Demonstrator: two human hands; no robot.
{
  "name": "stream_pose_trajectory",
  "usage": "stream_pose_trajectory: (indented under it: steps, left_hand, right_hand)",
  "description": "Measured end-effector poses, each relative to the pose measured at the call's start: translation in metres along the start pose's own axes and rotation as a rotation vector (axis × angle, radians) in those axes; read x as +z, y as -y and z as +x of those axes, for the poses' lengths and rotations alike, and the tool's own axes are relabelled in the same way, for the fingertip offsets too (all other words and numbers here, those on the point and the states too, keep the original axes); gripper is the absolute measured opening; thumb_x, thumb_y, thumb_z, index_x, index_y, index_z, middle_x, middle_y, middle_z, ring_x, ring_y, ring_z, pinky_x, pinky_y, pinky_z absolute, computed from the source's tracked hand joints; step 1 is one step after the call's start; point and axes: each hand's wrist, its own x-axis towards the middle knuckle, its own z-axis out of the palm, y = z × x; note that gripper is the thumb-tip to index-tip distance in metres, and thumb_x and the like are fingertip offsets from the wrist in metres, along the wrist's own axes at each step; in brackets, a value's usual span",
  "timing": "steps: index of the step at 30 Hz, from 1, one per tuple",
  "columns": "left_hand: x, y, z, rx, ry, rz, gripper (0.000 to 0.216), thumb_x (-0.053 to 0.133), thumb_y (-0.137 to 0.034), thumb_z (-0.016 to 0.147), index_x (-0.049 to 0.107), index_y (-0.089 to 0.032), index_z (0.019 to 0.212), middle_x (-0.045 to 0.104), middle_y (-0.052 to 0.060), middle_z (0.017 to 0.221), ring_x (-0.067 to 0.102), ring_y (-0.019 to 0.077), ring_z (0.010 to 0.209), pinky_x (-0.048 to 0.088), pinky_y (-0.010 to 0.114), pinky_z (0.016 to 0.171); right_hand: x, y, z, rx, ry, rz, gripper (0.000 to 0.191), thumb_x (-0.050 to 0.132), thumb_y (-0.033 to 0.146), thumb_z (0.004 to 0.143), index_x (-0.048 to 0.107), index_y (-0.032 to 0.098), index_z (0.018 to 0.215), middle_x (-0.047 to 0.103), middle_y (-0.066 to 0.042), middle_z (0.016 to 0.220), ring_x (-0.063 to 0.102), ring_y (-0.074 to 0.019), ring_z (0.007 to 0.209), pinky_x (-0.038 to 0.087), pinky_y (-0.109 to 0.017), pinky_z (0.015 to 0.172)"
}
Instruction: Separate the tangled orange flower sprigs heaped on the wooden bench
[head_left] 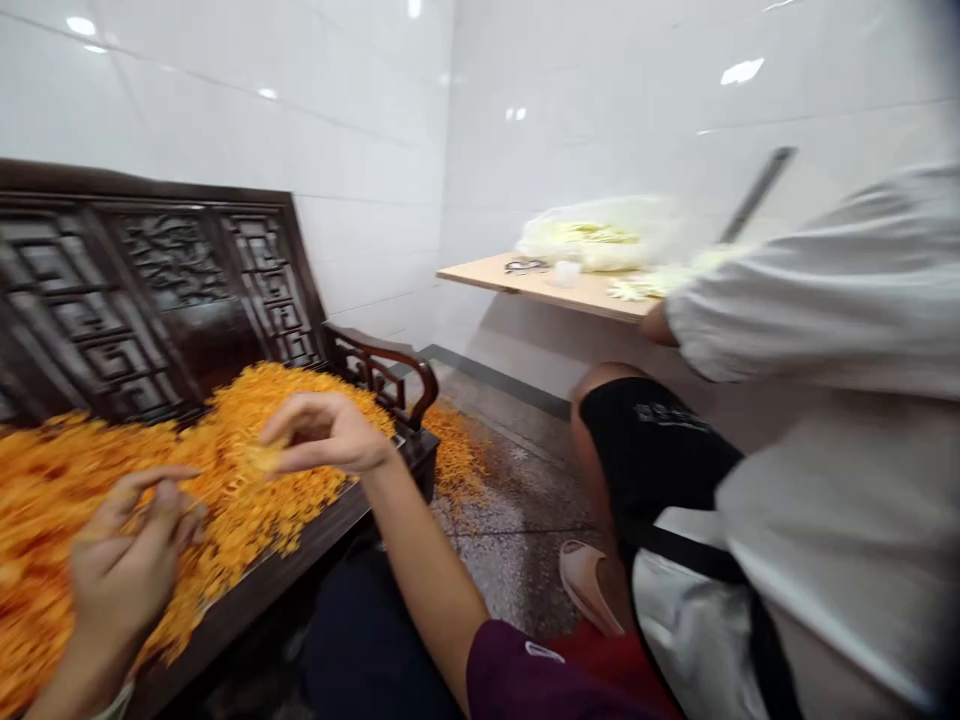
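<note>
Orange shredded heap (225, 480), loose strands

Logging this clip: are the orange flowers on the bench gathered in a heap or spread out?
Spread out: the orange flowers cover the bench seat, and some lie on the floor.

The orange heap (112, 470) covers the table (300, 545); its carved back (157, 270) and armrest (390, 365) wall two sides. Rightward, a seated person (825, 420) blocks passage; bare floor (517, 520) lies between.
</note>
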Motion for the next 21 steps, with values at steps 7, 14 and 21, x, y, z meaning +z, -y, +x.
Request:
stream_pose_trajectory:
  steps: [7, 14, 21]
  left_hand:
    - [-0.007, 0.001, 0.002, -0.076, -0.074, -0.074, 0.031, 0.078, -0.049, 0.088, 0.067, -0.021, 0.094, 0.041, -0.008, 0.051, 0.041, 0.008, 0.04, 0.044, 0.022, 0.044]
    - [-0.006, 0.005, -0.003, -0.073, -0.047, -0.054, 0.03, 0.073, -0.048, 0.092, 0.067, -0.019, 0.096, 0.043, -0.007, 0.056, 0.041, 0.0082, 0.041, 0.042, 0.022, 0.044]
    - [-0.002, -0.01, 0.004, -0.017, -0.182, -0.244, 0.016, 0.073, -0.034, 0.094, 0.066, -0.019, 0.09, 0.038, -0.008, 0.048, 0.038, 0.0088, 0.039, 0.044, 0.022, 0.048]
  right_hand:
    - [-0.025, -0.036, 0.015, 0.053, 0.136, 0.21, 0.054, 0.087, 0.064, 0.064, 0.054, 0.022, 0.063, 0.056, -0.001, 0.055, 0.057, -0.0131, 0.055, 0.051, -0.025, 0.052]
    - [0.001, -0.091, 0.049, 0.244, -0.866, 0.52, 0.006, 0.061, 0.015, 0.085, 0.062, 0.017, 0.091, 0.062, 0.0, 0.075, 0.049, -0.0078, 0.058, 0.042, -0.017, 0.053]
    - [0.005, -0.115, 0.017, 0.241, -0.861, 0.0, 0.028, 0.071, 0.044, 0.087, 0.068, 0.021, 0.104, 0.067, -0.003, 0.103, 0.058, -0.0096, 0.078, 0.044, -0.017, 0.063]
